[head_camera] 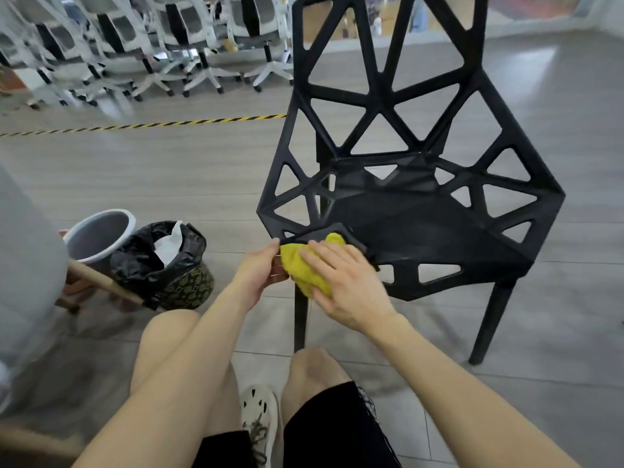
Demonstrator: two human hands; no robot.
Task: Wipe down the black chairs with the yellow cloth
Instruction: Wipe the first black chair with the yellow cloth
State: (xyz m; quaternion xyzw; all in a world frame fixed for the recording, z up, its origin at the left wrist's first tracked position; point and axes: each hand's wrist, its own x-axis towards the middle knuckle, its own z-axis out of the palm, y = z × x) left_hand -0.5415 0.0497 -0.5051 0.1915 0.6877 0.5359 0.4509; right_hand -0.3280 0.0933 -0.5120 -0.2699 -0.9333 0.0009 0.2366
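A black chair [422, 224] with a lattice of triangular openings stands on the floor in front of me, its back rising to the top of the view. The yellow cloth [299, 265] is bunched over the chair seat's front left corner. My right hand [341, 282] lies flat on the cloth and presses it against that corner. My left hand [260, 271] is at the corner's left side, fingers curled around the seat's edge and touching the cloth's left end. The corner beneath the cloth is hidden.
A white bucket [98, 234] and a bin lined with a black bag [162, 265] stand to the left, with a wooden handle [104, 282] leaning by them. Several white office chairs [162, 45] line the back behind striped floor tape [141, 125]. My knees are below.
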